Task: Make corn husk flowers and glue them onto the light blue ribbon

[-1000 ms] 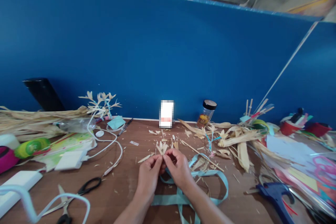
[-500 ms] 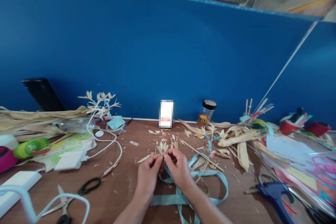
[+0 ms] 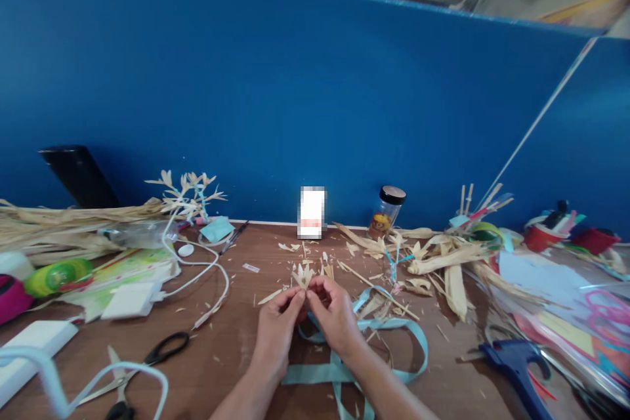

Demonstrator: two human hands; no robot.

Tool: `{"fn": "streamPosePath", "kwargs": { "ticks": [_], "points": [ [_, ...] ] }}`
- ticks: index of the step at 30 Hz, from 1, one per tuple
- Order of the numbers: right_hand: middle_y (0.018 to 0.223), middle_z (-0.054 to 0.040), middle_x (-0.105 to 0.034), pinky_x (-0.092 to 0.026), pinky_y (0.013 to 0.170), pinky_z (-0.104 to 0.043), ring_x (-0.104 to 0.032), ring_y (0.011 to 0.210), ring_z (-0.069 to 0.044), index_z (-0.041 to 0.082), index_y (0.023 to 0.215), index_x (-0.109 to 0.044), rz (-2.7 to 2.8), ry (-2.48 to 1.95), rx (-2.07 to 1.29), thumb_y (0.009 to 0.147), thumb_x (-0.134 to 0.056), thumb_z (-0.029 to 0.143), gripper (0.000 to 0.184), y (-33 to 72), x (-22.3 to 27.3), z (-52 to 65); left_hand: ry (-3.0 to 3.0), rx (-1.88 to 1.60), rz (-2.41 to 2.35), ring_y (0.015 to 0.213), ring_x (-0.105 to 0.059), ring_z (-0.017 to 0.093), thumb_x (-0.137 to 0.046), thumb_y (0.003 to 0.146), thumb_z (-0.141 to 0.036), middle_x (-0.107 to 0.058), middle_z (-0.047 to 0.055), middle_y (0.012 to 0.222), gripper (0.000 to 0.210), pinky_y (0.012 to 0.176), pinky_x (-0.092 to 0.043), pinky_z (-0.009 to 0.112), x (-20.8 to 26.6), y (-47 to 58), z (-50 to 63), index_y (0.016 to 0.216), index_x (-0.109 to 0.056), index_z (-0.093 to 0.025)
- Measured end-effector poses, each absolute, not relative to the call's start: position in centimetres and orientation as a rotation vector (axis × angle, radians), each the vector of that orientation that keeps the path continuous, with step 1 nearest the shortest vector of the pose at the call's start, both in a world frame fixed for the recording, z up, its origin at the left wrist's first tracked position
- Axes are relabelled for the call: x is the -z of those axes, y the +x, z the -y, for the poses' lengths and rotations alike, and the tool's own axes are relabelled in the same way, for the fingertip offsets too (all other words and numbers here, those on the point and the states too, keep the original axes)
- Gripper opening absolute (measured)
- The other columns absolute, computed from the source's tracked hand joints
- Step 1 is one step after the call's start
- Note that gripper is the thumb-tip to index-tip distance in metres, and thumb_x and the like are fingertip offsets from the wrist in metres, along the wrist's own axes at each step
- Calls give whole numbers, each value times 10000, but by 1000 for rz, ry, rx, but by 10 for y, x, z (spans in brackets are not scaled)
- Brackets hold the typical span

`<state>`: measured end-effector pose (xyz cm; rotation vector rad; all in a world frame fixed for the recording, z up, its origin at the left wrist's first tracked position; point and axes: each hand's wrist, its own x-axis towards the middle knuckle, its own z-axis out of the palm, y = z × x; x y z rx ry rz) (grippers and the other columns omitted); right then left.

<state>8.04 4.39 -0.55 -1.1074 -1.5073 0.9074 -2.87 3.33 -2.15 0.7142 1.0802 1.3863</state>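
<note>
Head view: left hand apart from scissors

The head camera, perhaps tilted, looks forward and down across a table toward a blue partition.

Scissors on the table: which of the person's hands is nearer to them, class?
Left. The left hand is to the right of the scissors; the right hand is farther right. Both pinch a flower.
</note>
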Motion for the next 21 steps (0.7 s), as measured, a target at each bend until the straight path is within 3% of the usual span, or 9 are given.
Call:
{"fn": "streamPosePath", "kwargs": {
  "ticks": [21],
  "points": [
    [684, 0, -599, -441, 580, -218, -546, 611, -128, 170, 789, -565, 1509, -1097, -952, 781, -511, 231, 82, 80, 3, -45, 673, -1363, -1045, 632, -577, 119, -701, 609, -314, -662, 28, 701, 255, 615, -459, 213, 16, -27, -33, 781, -673, -127]
  ]
}}
